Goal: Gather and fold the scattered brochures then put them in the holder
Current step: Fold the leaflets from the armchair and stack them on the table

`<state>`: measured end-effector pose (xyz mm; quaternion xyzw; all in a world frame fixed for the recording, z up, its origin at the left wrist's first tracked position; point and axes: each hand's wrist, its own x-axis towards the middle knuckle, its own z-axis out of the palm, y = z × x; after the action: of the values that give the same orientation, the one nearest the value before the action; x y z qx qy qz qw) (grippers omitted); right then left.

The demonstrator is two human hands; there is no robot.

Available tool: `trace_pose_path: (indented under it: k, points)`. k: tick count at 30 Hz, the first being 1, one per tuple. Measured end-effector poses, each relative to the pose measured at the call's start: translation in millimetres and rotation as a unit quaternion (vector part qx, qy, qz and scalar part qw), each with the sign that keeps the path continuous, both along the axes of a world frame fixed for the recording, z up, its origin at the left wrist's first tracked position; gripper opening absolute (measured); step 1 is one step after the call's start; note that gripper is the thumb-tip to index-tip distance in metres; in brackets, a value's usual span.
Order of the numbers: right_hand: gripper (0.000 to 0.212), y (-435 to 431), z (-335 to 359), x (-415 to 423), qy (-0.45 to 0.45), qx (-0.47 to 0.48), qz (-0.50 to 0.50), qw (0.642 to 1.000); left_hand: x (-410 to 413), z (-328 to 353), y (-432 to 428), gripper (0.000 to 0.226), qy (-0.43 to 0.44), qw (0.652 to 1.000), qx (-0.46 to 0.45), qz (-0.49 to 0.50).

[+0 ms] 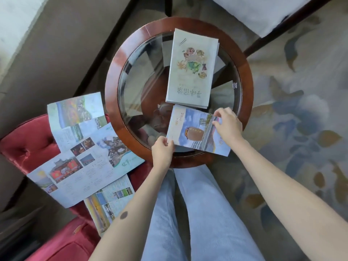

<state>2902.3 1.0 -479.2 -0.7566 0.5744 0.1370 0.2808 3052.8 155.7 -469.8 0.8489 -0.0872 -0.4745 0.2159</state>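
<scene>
Left grip and right grip are pinched shut on opposite edges of the brochure at the desk's near edge, seemingly so its fold can be squared, while open brochures are spread on the left chair.

Nothing here reads clean, honestly. The pale booklet has big brush-style characters at its near end, upside down and not legible. The jar brochure has small vertical lettering, too blurry. The unfolded brochure carries teal calligraphy, same deal. The tiny etched stamp on the glass tabletop is unreadable.
</scene>
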Motion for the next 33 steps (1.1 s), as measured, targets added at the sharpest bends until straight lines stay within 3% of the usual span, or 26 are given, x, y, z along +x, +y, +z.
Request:
trace_pose_path:
  k: [6,10,12,15,17,21,24,33]
  points:
    - [0.019,-2.7,-11.1,2.5,-0.013,-0.025,0.019,0.999,4.2,-2.3,-3.7,0.026,-0.117,0.976,0.053,-0.174]
    - [0.024,-1.6,-12.0,-1.7,0.002,-0.047,0.023,0.999,0.5,-1.0,-8.9,0.023,-0.17,0.964,0.077,-0.191]
    - [0.028,2.7,-8.1,-1.6,-0.017,-0.089,0.031,0.995,-7.9,1.5,-12.6,0.038,-0.23,0.935,0.044,-0.265]
    - [0.039,23.0,-7.3,0.1,-0.062,-0.159,0.111,0.979,-29.2,0.4,-22.2,0.049,-0.315,0.862,-0.062,-0.393]
    - [0.05,38.8,-11.6,0.5,-0.053,-0.134,0.172,0.974,-43.0,-3.2,-35.0,0.054,-0.304,0.834,-0.081,-0.453]
    - [0.065,54.5,-26.4,-6.1,0.046,-0.043,0.224,0.973,-48.5,-21.1,-55.0,0.06,-0.262,0.808,-0.008,-0.527]
    - [0.074,52.1,-31.6,-11.5,0.05,-0.023,0.23,0.971,-38.9,-31.9,-60.1,0.069,-0.242,0.799,0.047,-0.549]
    - [0.099,37.1,-19.2,-56.7,0.088,0.0,0.163,0.983,-36.6,-29.4,-63.2,0.078,-0.263,0.783,0.067,-0.56]
